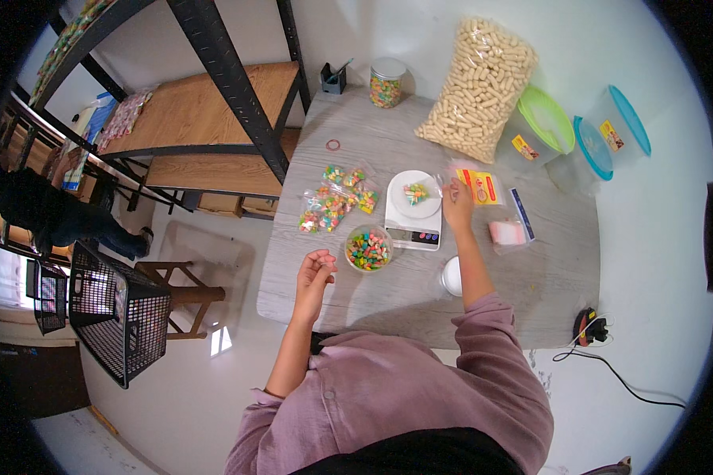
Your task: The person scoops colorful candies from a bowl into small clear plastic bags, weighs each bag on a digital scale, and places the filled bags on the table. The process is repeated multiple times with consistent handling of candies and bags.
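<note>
A digital kitchen scale [413, 228] lies on the grey table, and a small clear bag of colourful candy pieces [416, 193] rests on its round platform. My right hand [458, 202] is just right of the platform, its fingertips by the edge of thin clear plastic; its grip cannot be made out. Left of the scale's lower end stands a round tub of colourful candy pieces [368, 248]. My left hand [318, 273] hovers left of this tub with thumb and fingers close together; whether something thin is between them is unclear. Several filled candy bags [336, 205] lie in a group beyond the tub.
A large bag of pale puffed snacks [481, 89], a lidded candy jar [386, 83] and lidded plastic containers [546, 122] stand at the back. Packets of clear bags [507, 231] lie right. A white lid [452, 276] is near my right forearm. Another person [59, 208] is far left, beyond shelving.
</note>
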`<state>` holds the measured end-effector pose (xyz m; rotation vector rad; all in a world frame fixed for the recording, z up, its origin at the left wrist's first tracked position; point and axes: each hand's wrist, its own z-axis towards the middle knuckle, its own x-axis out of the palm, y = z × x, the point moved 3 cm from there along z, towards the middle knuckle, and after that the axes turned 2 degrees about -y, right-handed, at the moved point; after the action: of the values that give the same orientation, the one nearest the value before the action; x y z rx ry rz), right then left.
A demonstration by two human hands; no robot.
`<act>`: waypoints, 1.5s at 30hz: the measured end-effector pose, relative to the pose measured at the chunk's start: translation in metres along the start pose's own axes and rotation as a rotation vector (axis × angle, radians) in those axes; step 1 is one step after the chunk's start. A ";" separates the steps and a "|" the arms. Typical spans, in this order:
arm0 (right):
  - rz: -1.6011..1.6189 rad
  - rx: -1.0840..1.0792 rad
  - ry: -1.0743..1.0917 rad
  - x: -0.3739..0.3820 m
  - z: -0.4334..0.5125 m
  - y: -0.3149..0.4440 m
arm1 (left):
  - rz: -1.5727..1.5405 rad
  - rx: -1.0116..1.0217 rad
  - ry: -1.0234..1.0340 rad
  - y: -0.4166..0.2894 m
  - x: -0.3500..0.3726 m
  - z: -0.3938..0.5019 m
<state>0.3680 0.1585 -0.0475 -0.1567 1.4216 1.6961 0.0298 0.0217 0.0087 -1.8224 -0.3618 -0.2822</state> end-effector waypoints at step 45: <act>0.797 -0.072 0.623 -0.032 -0.122 0.219 | -0.037 0.212 0.051 -0.023 0.009 -0.009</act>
<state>0.1863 0.0509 0.0907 -0.1801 2.0546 2.4890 0.0296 0.0193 0.0348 -1.5988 -0.3755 -0.3032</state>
